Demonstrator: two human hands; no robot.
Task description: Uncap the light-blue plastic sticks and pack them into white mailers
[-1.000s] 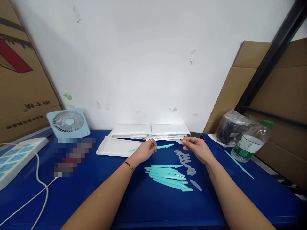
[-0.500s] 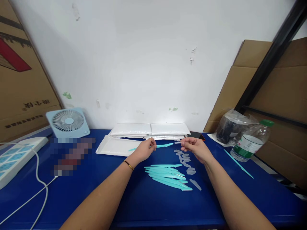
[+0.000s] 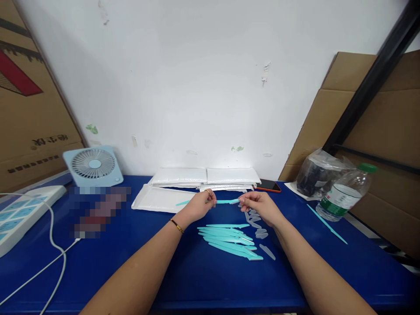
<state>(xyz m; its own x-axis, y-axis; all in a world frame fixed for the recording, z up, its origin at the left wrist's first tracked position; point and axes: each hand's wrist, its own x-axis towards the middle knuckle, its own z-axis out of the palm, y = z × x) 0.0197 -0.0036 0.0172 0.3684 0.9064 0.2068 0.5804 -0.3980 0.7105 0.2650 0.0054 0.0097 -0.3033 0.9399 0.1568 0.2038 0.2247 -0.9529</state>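
My left hand [image 3: 202, 204] pinches a turquoise eyebrow razor [image 3: 223, 201] by its handle, blade end pointing right. At that end my right hand [image 3: 257, 204] has thumb and fingers closed on a small clear blade cover [image 3: 235, 201], which meets the razor's tip; how far it is on cannot be made out. Below the hands lies a fanned pile of turquoise eyebrow razors [image 3: 226, 239]. Several loose clear covers [image 3: 261, 233] are scattered to the right of the pile, one more [image 3: 267, 252] nearer me. A single razor [image 3: 327, 224] rests apart at the right.
White padded mailers [image 3: 179, 176] are stacked against the wall, with another mailer [image 3: 157, 199] flat in front. A phone [image 3: 269, 186] lies beside them. At right stand a water bottle [image 3: 344, 194] and a bagged dark object [image 3: 311, 177]; at left, a fan [image 3: 95, 166], power strip [image 3: 22, 214] and cable [image 3: 61, 249].
My right hand has moved slightly left with the clear cover, bringing it from a gap to the razor's blade end. My left hand and the razor have hardly moved.
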